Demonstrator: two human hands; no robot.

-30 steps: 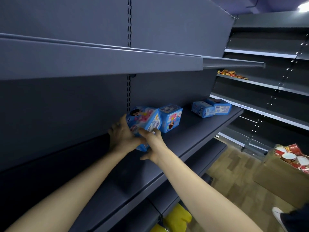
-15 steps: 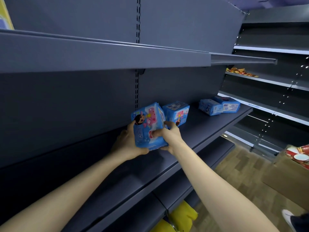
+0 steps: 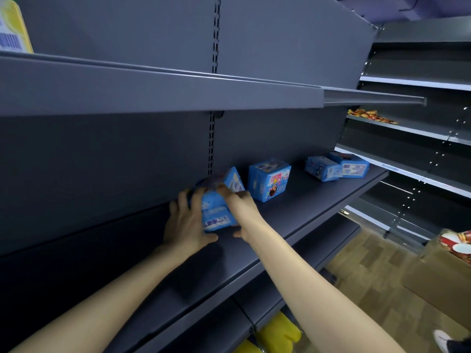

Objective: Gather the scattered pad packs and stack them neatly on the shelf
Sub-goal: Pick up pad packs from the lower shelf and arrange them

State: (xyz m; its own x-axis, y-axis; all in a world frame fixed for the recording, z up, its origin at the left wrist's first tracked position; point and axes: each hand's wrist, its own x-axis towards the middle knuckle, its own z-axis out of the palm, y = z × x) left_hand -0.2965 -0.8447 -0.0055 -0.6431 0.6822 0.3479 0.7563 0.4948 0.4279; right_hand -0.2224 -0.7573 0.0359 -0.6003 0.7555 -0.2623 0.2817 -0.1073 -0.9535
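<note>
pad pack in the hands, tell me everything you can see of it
The pad pack is a soft-looking blue plastic-wrapped block with white print on its near face, blurred. It is tilted, one corner raised toward the back panel, low over the shelf; whether it touches the shelf is unclear. The left hand grips its left side, the right hand its right, fingers over the top. A gap separates it from the neighbouring pack.

Both bare forearms reach forward; the left hand (image 3: pixel 186 225) and right hand (image 3: pixel 242 210) grip a blue plastic pad pack (image 3: pixel 216 217) between them.
</note>
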